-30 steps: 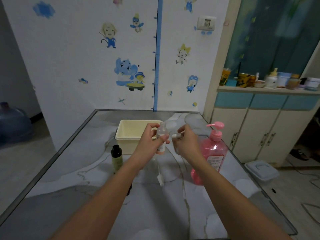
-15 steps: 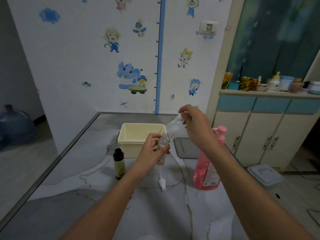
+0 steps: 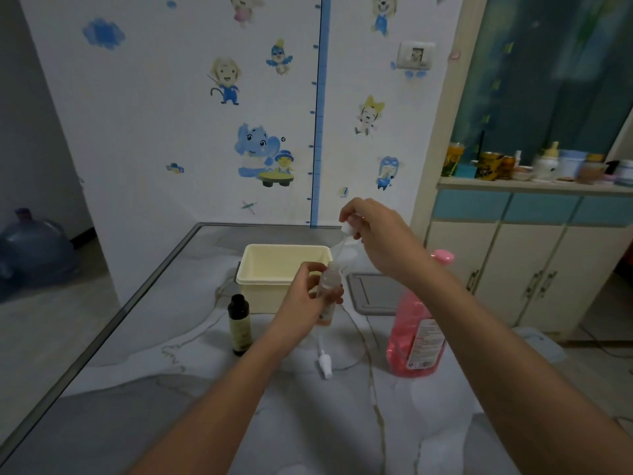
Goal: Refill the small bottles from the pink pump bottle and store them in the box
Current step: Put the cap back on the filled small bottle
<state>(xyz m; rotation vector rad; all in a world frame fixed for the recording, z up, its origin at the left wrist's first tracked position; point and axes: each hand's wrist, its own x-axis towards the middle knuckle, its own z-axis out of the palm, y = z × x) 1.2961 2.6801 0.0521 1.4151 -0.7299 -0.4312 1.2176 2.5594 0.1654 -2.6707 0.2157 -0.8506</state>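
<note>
My left hand (image 3: 303,296) grips a small clear bottle (image 3: 328,296) upright above the table, in front of the cream box (image 3: 274,269). Its neck is uncovered. My right hand (image 3: 375,228) is raised above it and pinches the bottle's white spray cap (image 3: 348,230), whose thin tube slants down to the bottle's mouth. The pink pump bottle (image 3: 416,334) stands to the right, partly behind my right forearm. A small dark bottle (image 3: 239,323) stands left of my left hand. Another white spray cap with its tube (image 3: 324,363) lies on the table below the clear bottle.
The marble table (image 3: 171,389) has a metal edge running along the left. A grey lid (image 3: 373,293) lies right of the box. A cabinet (image 3: 527,255) with jars on top stands to the right. A water jug (image 3: 30,248) sits on the floor at left.
My right hand has lifted the spray cap up and away from the clear bottle, drawing its tube out. My left hand kept the bottle in place.
</note>
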